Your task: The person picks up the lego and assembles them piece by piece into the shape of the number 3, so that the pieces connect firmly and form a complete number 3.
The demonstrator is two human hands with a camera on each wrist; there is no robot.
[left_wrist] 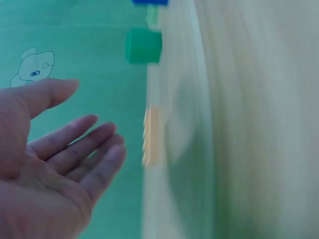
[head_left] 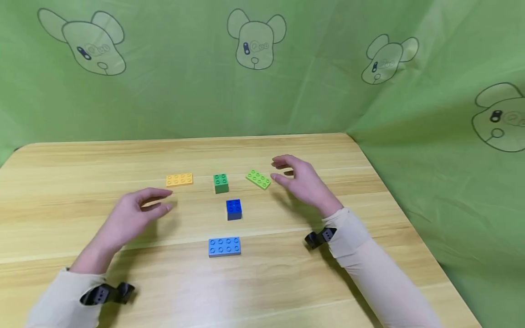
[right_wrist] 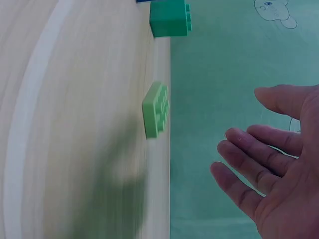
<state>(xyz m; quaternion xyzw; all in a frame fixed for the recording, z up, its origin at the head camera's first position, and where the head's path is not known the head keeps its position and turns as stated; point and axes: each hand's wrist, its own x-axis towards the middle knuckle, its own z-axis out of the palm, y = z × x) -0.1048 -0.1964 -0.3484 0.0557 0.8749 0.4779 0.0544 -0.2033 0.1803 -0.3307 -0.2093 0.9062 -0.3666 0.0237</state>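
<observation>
My left hand [head_left: 131, 214] hovers above the table, fingers relaxed and holding nothing, just in front of a flat orange-yellow toy brick [head_left: 179, 180]. To the right, my right hand [head_left: 301, 182] is also raised with loose fingers, beside a flat lime-green brick [head_left: 258, 179] that lies at a slant. Between the hands stand a small green block [head_left: 220, 183] and, nearer me, a dark blue block [head_left: 234, 210]. Closest to me lies a wider light blue brick [head_left: 224, 247]. Both wrist views show the palms apart from the bricks, including the orange-yellow one [left_wrist: 153, 136] and lime-green one [right_wrist: 155, 110].
The bricks lie spread on a wooden table [head_left: 176, 291]. A green curtain [head_left: 184, 100] with printed bear-like heads hangs behind the table and along its right side. Black wrist cameras [head_left: 107, 294] sit over the pale sleeves.
</observation>
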